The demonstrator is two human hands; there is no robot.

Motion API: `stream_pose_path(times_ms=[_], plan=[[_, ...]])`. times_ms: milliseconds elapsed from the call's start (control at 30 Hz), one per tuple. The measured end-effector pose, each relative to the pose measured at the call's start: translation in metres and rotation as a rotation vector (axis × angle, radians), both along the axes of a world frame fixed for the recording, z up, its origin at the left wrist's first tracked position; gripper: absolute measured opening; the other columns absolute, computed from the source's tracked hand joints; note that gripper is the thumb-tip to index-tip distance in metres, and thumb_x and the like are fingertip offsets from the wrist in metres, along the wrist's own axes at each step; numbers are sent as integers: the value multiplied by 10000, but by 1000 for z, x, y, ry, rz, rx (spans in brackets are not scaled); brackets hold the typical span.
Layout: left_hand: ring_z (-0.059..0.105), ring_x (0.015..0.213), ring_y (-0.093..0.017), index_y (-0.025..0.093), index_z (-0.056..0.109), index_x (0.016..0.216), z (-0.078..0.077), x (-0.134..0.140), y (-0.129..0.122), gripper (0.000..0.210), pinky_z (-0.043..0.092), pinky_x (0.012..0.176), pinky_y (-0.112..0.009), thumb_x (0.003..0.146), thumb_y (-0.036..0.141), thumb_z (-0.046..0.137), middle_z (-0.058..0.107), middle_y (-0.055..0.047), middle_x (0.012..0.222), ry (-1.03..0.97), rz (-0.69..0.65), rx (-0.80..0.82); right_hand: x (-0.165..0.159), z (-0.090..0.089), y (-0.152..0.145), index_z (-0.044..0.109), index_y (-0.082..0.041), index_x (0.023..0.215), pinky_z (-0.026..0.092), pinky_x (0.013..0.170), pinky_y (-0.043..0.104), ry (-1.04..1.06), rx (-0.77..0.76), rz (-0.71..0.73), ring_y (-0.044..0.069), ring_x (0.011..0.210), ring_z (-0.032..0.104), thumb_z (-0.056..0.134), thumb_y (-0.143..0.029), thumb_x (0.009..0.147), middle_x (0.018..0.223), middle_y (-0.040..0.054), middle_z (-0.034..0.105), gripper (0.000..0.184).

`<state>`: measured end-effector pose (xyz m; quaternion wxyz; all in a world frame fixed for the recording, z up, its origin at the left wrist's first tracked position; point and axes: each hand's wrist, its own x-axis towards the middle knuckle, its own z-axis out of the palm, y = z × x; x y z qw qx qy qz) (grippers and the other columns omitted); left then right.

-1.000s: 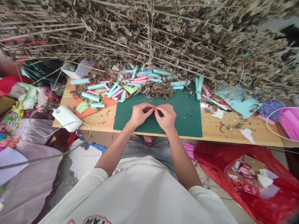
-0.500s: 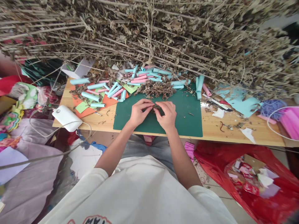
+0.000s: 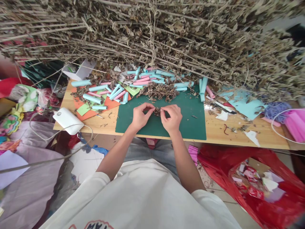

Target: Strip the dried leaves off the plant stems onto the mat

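1. Head view: my left grip [image 3: 140, 117] pinched one end of a small dried-leaf clump [image 3: 157, 111] between thumb and fingers.
2. My right grip [image 3: 172, 119] pinched the other end, its fingertips just apart from the left ones.
3. The clump was over the green mat [image 3: 190, 127] on the worktop [image 3: 238, 136]; I couldn't tell whether it touched.
4. Just beyond it sat a larger leaf pile [image 3: 159, 91], with blue tubes [image 3: 92, 99] scattered around.
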<state>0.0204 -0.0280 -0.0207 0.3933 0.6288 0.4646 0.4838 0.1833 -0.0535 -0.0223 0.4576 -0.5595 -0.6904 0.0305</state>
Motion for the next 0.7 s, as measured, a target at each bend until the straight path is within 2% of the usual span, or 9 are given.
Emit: stream_pose_path(times_ms=[100,300,433,533,700], plan=[[693,772,-158,186,734,891,0,0,2,155,568,774,-290,872,329,676,749,-32,876,52,33,38,1,-1,1,707,-233,890,450,809,381,-25,1,-38,202,849,622,571,-233,908,848,41,711,137],[681,877,-183,218,754,977,3,0,5,165,529,848,-326,929,268,605,758,-50,930,189,-32,210,2,-4,5,725,-241,1029,468,787,380,-48,-39,-3,216,887,598,534,-234,925,919,71,670,218],[650,819,-180,203,746,926,8,0,3,136,519,793,-316,899,297,652,727,-49,862,220,6,224,2,-5,4,703,-226,937,469,773,373,22,-68,-23,206,821,610,588,-271,908,847,50,685,127],[640,825,-179,190,738,915,13,-3,1,180,509,793,-311,933,304,600,711,-56,854,253,12,236,2,-6,4,696,-220,844,456,779,362,27,-62,-16,196,818,629,599,-278,913,834,36,713,132],[628,923,-198,186,706,1028,24,-11,9,236,496,856,-324,977,300,506,690,-75,945,449,56,255,0,-3,4,730,-224,986,431,791,362,-95,-92,5,211,923,613,565,-299,935,944,62,708,188]])
